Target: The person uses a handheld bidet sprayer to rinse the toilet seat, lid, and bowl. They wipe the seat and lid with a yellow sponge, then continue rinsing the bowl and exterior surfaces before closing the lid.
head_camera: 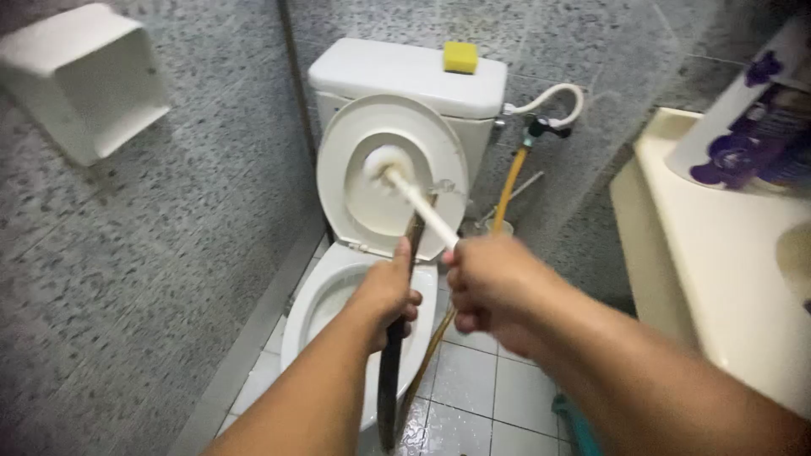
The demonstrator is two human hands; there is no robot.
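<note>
My right hand [492,289] grips the white handle of a toilet brush [405,187], whose round white head presses against the underside of the raised toilet lid [342,152]. My left hand [388,295] is closed around a dark hose [390,371] that hangs down in front of the white toilet bowl [297,321]. The hose's upper end points toward the lid just below the brush handle.
A yellow sponge [460,57] lies on the white cistern [397,72]. An orange hose [509,190] drops from a wall tap [541,128]. A white box [80,80] is fixed to the grey speckled wall at left. A cream counter [718,253] holds a white-and-purple bottle [748,127] at right.
</note>
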